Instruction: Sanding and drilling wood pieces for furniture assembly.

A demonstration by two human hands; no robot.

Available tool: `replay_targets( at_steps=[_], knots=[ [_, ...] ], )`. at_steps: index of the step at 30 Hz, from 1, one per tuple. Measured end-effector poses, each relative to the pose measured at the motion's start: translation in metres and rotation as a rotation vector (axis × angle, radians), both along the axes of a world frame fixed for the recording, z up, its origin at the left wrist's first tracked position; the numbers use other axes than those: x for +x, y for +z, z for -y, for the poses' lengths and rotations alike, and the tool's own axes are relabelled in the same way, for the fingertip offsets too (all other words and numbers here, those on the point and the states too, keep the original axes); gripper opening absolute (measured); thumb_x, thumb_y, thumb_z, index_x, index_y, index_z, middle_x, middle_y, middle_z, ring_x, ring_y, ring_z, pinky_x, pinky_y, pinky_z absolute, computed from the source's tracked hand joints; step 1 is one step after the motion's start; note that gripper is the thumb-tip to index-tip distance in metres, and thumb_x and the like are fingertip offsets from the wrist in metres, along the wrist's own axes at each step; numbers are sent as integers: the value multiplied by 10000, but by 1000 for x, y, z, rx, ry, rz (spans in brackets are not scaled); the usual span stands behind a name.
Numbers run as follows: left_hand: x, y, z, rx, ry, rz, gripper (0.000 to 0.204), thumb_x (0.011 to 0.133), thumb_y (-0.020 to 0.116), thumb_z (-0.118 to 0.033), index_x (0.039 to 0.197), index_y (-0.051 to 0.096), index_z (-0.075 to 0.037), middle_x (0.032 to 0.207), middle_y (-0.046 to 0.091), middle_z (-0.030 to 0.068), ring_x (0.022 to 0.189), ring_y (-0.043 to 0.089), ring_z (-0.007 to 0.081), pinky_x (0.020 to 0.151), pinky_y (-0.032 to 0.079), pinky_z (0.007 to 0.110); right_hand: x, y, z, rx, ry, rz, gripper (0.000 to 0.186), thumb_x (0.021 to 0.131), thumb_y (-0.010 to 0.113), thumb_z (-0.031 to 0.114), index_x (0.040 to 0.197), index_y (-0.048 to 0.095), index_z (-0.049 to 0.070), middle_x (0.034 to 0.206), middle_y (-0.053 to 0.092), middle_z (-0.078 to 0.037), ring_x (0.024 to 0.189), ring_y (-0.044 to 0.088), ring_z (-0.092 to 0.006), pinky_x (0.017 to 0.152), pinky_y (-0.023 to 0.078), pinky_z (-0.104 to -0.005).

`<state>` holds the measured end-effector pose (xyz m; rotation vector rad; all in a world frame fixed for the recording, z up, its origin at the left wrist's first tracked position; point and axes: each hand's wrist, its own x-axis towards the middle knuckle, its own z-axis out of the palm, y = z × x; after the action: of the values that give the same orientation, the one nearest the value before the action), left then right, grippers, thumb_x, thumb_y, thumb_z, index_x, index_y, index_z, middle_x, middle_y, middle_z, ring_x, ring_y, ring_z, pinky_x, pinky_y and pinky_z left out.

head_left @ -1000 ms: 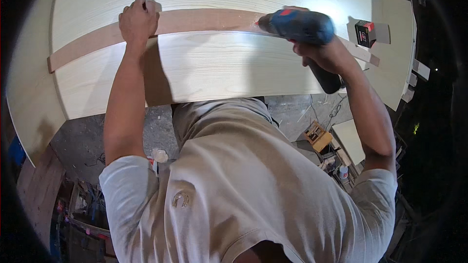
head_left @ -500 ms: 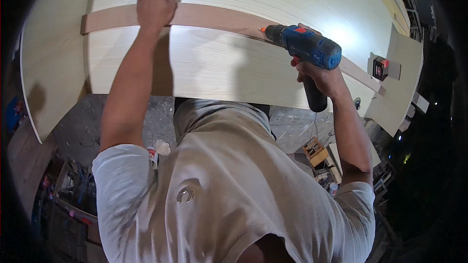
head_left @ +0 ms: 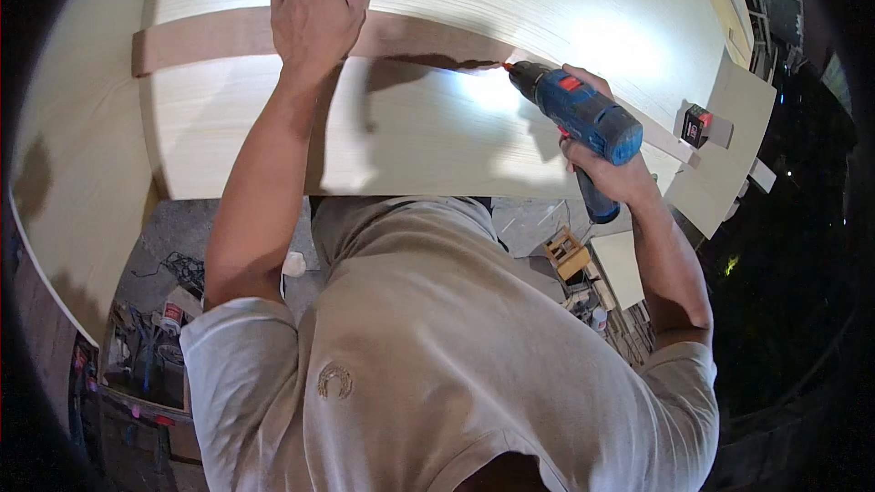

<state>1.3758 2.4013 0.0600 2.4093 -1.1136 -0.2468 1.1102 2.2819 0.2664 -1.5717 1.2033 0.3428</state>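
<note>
My right hand (head_left: 620,173) is wrapped round the grip of a blue and black cordless drill (head_left: 588,114) with red parts. The drill's orange-red tip points left and stands at the near edge of a brown wooden strip (head_left: 200,40). The strip lies along a pale wood-grain board (head_left: 428,137). My left hand (head_left: 319,23) rests closed across the strip, its fingers curled beyond the far edge. What those fingers hold, if anything, is hidden. Shadows of the drill and hand fall on the board.
A small dark box (head_left: 695,126) with red stands near the strip's right end. An upright pale panel (head_left: 82,128) borders the left side. Below the board lie a small wooden frame (head_left: 567,255), stacked wood offcuts and a crate of tools (head_left: 146,355).
My left hand has slid right along the strip, still closed. The drill has moved slightly right and nearer to me, its tip coming down to the strip's near edge. The view has shifted slightly.
</note>
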Motion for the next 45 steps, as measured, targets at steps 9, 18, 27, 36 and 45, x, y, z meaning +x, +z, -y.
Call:
replay_targets(
  at_steps=[9,18,27,36,45],
  knots=[
    [3,-8,2,91,-44,-10,172,888,593,-274,856,670,-124,804,686,10,812,617,221,785,433,389,8,-9,14,-139,319,-75,766,683,637,5,1395,407,167,1190,610,-115,899,663,-237,847,515,-359],
    [-2,-7,6,54,-3,83,158,875,606,-251,794,647,-123,751,661,6,761,597,211,740,430,382,11,-9,20,-131,471,-115,776,704,709,56,1400,399,198,1162,638,-132,961,685,-328,883,553,-355],
    [-1,2,2,91,69,26,328,929,481,-349,918,660,-74,918,687,121,898,610,315,856,423,445,14,-6,22,-177,501,7,761,692,667,30,1393,420,193,1123,649,-104,925,676,-301,846,527,-393],
    [14,-5,-8,-50,45,-11,312,919,524,-345,896,664,-66,865,689,163,846,620,356,812,456,462,-26,46,-33,-101,-52,265,765,720,605,-14,1441,379,103,886,586,-55,717,575,-110,599,510,-260],
    [128,-22,-84,-91,-1,193,301,915,532,-336,895,675,-71,929,686,124,906,593,344,826,429,483,67,-6,-77,-7,-75,256,591,773,601,7,1346,462,38,925,645,-101,669,609,-155,608,532,-295]
  ],
)
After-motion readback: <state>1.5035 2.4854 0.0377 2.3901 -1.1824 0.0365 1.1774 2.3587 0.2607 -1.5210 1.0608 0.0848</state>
